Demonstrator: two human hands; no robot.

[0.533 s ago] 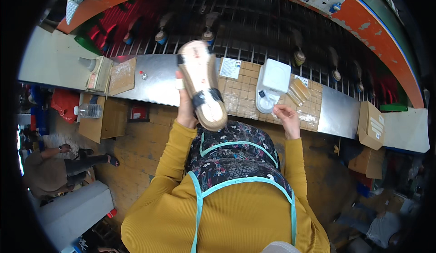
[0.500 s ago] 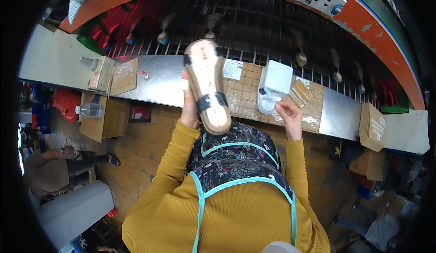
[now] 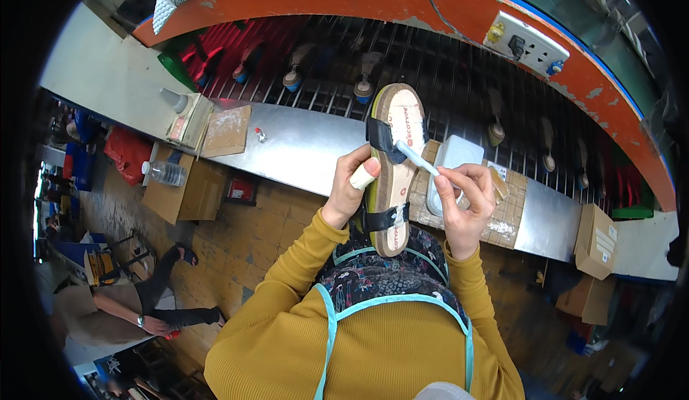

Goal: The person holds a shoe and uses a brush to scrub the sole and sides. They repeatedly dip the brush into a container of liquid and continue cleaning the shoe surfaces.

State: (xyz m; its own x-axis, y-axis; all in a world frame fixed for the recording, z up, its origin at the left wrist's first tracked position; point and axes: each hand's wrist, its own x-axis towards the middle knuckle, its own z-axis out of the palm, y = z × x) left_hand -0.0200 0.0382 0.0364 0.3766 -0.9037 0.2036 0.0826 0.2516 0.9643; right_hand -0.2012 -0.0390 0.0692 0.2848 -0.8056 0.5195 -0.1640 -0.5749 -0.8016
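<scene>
Head view: one sandal, cork-edged with black straps, was held upright at the centre of the frame. Left hand, thumb wrapped in white tape, had its fingers clamped on the sandal's left edge. Right hand had its fingers together on a pale brush, tip at the upper strap. White container: on the worktop, right of centre. Bottle: clear, left of frame. Carton: brown, right of frame.
</scene>
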